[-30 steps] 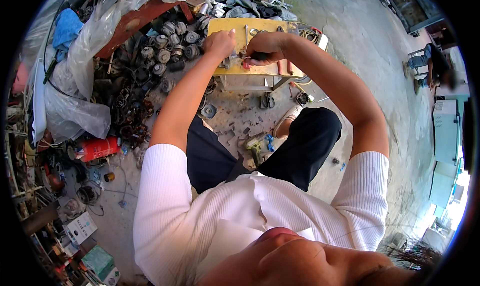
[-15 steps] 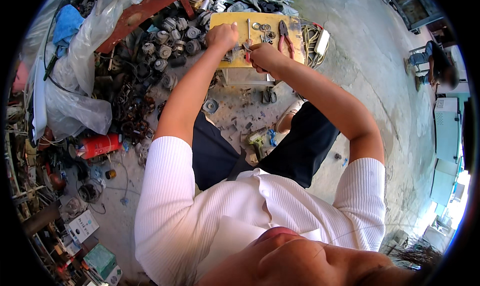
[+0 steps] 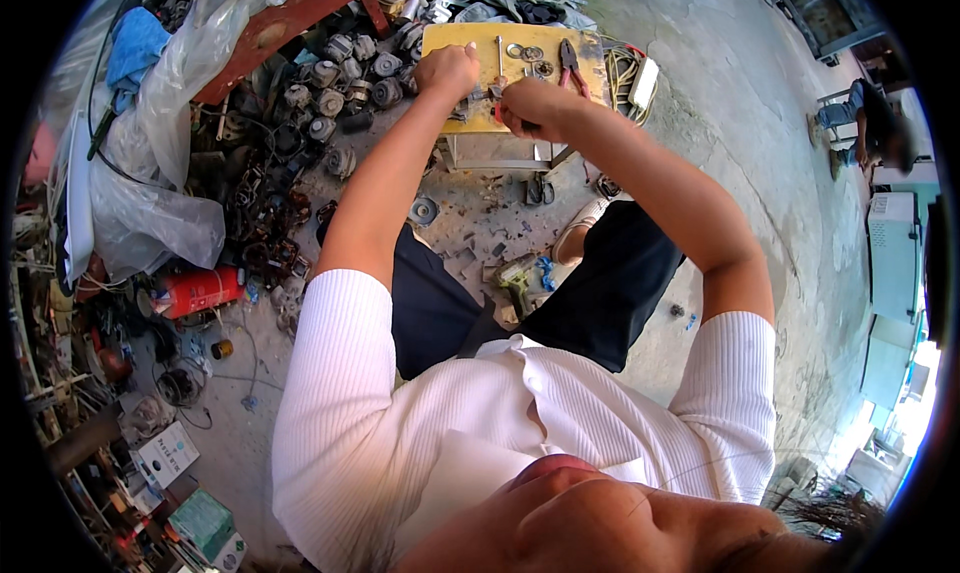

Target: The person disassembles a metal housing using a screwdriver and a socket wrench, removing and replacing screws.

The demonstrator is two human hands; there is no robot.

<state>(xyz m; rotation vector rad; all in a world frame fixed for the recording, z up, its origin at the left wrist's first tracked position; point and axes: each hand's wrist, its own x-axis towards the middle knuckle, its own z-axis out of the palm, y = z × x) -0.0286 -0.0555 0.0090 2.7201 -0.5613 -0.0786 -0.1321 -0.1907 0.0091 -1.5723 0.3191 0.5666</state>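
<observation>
In the head view, both hands met over the near half of a yellow table [image 3: 435, 39]. The left hand [image 3: 447, 71] was curled narrow at the table's left side, its thumb sticking up; what lay inside its grip was hidden, so I could not tell whether it held anything. The right hand [image 3: 537, 109] was bent inward, fingers drawn together; a small red piece [image 3: 498, 114] showed at its left edge, but I could not tell whether the fingers gripped it. Between the two hands sat a small metal part [image 3: 492, 92], too small to make out clearly.

Farther back on the table lay a thin metal rod [image 3: 501, 57], with a few round metal pieces [image 3: 532, 54] to its right. Pliers [image 3: 570, 65] with red handles lay right of these, beyond the right hand. A coiled cable [image 3: 622, 61] and a white power strip [image 3: 644, 83] were just off the table's right side.

To the left of the table was a heap of grey motor parts [image 3: 326, 103]. On the floor nearer the person were a round grey part [image 3: 424, 211] and a green power drill [image 3: 515, 283]. A seated person [image 3: 875, 133] was far off to the right.
</observation>
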